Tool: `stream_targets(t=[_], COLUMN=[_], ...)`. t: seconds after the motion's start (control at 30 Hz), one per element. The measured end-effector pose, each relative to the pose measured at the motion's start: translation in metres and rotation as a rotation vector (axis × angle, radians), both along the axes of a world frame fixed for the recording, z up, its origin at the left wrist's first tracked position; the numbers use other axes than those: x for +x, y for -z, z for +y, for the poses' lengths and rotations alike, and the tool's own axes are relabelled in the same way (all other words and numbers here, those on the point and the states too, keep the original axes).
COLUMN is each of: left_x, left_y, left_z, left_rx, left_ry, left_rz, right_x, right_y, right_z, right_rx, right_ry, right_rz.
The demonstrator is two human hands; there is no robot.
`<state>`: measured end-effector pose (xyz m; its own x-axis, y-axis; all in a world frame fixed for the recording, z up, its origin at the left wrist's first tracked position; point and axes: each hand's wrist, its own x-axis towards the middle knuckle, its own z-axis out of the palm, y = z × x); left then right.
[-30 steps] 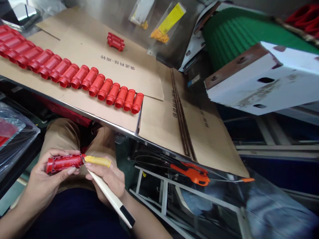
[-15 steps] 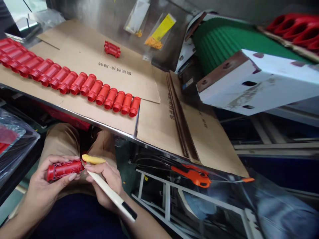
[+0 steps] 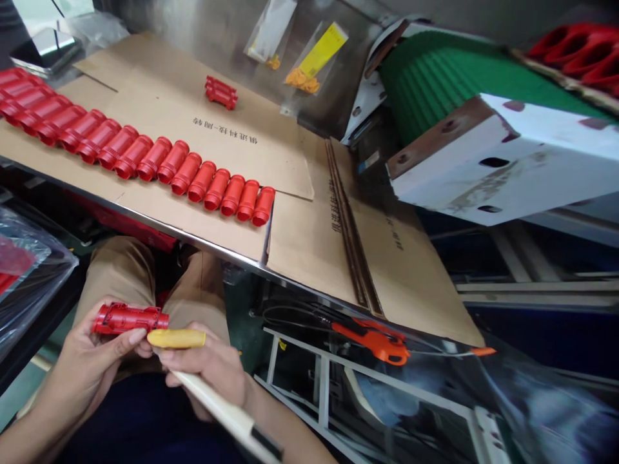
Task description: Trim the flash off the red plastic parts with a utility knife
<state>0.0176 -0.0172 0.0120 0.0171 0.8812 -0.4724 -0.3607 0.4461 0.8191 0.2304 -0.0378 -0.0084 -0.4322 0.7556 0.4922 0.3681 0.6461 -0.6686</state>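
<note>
My left hand (image 3: 91, 361) is closed around a red plastic tube-shaped part (image 3: 130, 319), held above my lap with its slotted, dark-edged side showing. My right hand (image 3: 213, 364) grips a slim white-handled tool (image 3: 217, 403) with a black section near its rear end; its working tip is hidden behind the fingers. A yellow finger cot (image 3: 176, 338) appears to cover one right finger, which points at the near side of the red part. Both hands meet close to the part's right end.
A row of similar red parts (image 3: 155, 158) lines the cardboard-covered table (image 3: 232, 238). One red piece (image 3: 221, 92) lies farther back, near bags of orange bits (image 3: 303, 80). A green conveyor belt (image 3: 435, 84) on a white frame stands right. An orange-handled tool (image 3: 382, 345) sits below the table edge.
The red part has been turned in my left hand, showing a different side, and raised slightly. My right hand with the white tool has shifted down, and the yellow-covered finger is lower.
</note>
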Motion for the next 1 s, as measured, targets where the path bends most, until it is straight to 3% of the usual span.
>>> stream_targets(t=[0.1,0.17,0.4,0.57,0.7,0.83,0.9,1.0], left_x=[0.003,0.006,0.006,0.007,0.007,0.006,0.007,0.007], left_y=[-0.004,-0.007,-0.006,-0.008,-0.008,-0.005,-0.003,-0.003], left_z=[-0.003,-0.006,-0.009,-0.008,-0.008,-0.011,-0.011,-0.01], left_rx=[0.009,0.034,0.203,0.209,0.226,0.247,0.227,0.114], left_ry=[-0.041,-0.062,-0.056,-0.06,-0.055,-0.054,-0.059,-0.07], left_rz=[0.051,0.125,0.275,0.288,0.292,0.305,0.305,0.224], right_x=[0.0,-0.001,-0.011,-0.013,-0.013,-0.013,-0.011,-0.008], right_y=[-0.006,-0.01,-0.004,0.003,-0.002,-0.008,-0.007,-0.003], right_z=[0.002,0.005,0.006,0.004,0.006,0.008,0.007,0.007], right_rx=[-0.103,-0.124,0.101,0.133,0.153,0.056,0.031,0.138], right_ry=[0.118,0.209,0.214,0.226,0.24,0.225,0.208,0.184], right_rz=[0.303,0.371,0.271,0.239,0.265,0.284,0.279,0.155])
